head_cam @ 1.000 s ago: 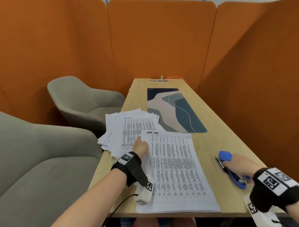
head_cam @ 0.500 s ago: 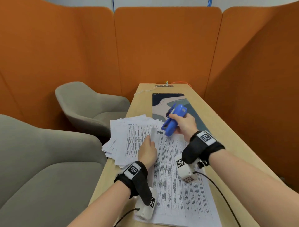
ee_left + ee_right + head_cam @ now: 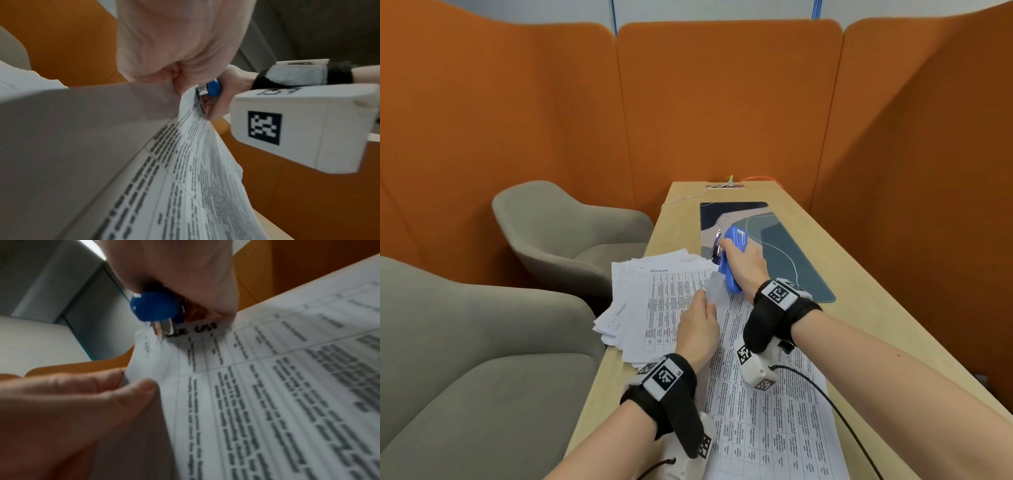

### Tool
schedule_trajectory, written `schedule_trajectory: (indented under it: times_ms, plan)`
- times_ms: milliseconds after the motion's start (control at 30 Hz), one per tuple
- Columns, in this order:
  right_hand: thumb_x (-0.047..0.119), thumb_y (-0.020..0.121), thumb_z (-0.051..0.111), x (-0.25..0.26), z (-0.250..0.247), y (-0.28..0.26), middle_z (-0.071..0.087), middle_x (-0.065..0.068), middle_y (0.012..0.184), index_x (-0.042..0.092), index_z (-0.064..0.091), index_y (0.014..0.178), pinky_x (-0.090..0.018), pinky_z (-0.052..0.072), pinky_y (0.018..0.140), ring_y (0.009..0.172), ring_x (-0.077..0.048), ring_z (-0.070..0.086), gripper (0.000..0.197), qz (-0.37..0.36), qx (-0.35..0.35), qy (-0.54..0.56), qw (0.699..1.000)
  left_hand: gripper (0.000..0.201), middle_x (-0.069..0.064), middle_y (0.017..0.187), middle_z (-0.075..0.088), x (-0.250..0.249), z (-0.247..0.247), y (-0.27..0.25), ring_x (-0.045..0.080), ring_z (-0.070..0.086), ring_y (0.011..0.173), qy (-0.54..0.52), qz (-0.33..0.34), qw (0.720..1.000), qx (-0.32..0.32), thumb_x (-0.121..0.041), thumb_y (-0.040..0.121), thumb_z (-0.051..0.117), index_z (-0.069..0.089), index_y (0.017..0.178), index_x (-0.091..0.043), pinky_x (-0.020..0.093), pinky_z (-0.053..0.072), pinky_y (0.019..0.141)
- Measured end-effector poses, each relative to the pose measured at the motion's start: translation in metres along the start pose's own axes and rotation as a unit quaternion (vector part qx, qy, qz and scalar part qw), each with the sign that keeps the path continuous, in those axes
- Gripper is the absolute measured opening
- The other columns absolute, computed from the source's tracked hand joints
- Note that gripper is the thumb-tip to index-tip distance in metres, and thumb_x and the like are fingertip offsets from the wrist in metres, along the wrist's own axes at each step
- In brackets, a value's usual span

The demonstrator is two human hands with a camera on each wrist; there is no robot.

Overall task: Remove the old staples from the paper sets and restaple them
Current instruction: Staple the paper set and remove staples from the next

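A printed paper set (image 3: 763, 404) lies along the near table, its top-left corner (image 3: 714, 289) lifted. My left hand (image 3: 700, 308) pinches that corner (image 3: 144, 369) between thumb and fingers. My right hand (image 3: 744, 263) grips a blue stapler (image 3: 731, 260), held steeply with its metal end down on the raised corner (image 3: 162, 328). In the left wrist view the stapler's metal tip (image 3: 202, 89) touches the paper's edge (image 3: 191, 104). Whether a staple sits there is hidden.
A fanned pile of other paper sets (image 3: 650, 301) lies at the table's left edge. A patterned desk mat (image 3: 774, 246) stretches behind the hands. Two grey chairs (image 3: 565, 233) stand on the left, and orange partitions (image 3: 722, 102) enclose the wooden table (image 3: 859, 308).
My right hand picked the stapler up from the table's right side and carried it to the paper's top-left corner. My left hand lifted that corner off the table.
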State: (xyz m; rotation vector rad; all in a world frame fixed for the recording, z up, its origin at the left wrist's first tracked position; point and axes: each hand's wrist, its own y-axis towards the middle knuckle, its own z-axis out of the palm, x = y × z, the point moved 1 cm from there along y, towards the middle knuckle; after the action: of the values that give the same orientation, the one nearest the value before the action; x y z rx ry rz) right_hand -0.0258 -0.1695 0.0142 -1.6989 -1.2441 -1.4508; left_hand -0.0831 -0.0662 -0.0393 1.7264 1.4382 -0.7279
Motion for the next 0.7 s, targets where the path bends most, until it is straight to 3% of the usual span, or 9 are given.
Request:
schedule_trajectory:
  times_ms: [100, 267, 400, 533, 700]
  plan:
    - [0.049, 0.089, 0.053, 0.005, 0.003, -0.002, 0.05, 0.0, 0.061, 0.018, 0.045, 0.061, -0.028, 0.037, 0.059, 0.057, -0.015, 0.046, 0.042, -0.02, -0.006, 0.007, 1.0, 0.018, 0.005, 0.092, 0.052, -0.003, 0.0, 0.0, 0.02, 0.048, 0.08, 0.009, -0.005, 1.0, 0.002, -0.021, 0.103, 0.031, 0.044, 0.101, -0.009, 0.032, 0.037, 0.07]
    - [0.053, 0.09, 0.051, 0.012, 0.01, -0.007, 0.053, 0.003, 0.06, 0.019, 0.046, 0.061, -0.024, 0.034, 0.055, 0.057, -0.012, 0.048, 0.045, -0.041, -0.015, 0.002, 0.999, 0.02, 0.008, 0.098, 0.056, -0.008, -0.002, -0.002, 0.022, 0.052, 0.084, -0.005, -0.024, 1.0, 0.015, -0.017, 0.102, 0.033, 0.04, 0.117, -0.008, 0.03, 0.036, 0.069]
    - [0.05, 0.091, 0.051, 0.016, 0.013, -0.009, 0.054, 0.001, 0.064, 0.018, 0.048, 0.063, -0.026, 0.034, 0.055, 0.057, -0.012, 0.048, 0.042, -0.055, -0.02, -0.004, 0.998, 0.033, 0.011, 0.111, 0.057, -0.012, -0.006, -0.006, 0.018, 0.051, 0.09, -0.033, -0.03, 0.999, 0.024, -0.015, 0.102, 0.033, 0.032, 0.135, -0.011, 0.026, 0.034, 0.075]
    - [0.049, 0.091, 0.052, 0.016, 0.015, -0.007, 0.054, -0.001, 0.066, 0.019, 0.046, 0.062, -0.024, 0.035, 0.054, 0.058, -0.013, 0.047, 0.042, -0.062, -0.009, -0.01, 0.998, 0.034, 0.006, 0.109, 0.057, -0.011, -0.009, -0.006, 0.019, 0.054, 0.093, -0.043, -0.034, 0.998, 0.032, -0.018, 0.102, 0.033, 0.032, 0.135, -0.013, 0.029, 0.04, 0.077]
    - [0.047, 0.089, 0.055, 0.018, 0.018, -0.009, 0.05, 0.001, 0.061, 0.021, 0.045, 0.06, -0.028, 0.037, 0.06, 0.059, -0.015, 0.045, 0.04, -0.079, -0.015, 0.0, 0.997, 0.035, 0.01, 0.12, 0.055, -0.012, -0.011, -0.007, 0.019, 0.05, 0.1, -0.039, -0.032, 0.998, 0.034, -0.017, 0.102, 0.032, 0.032, 0.137, -0.011, 0.026, 0.034, 0.08]
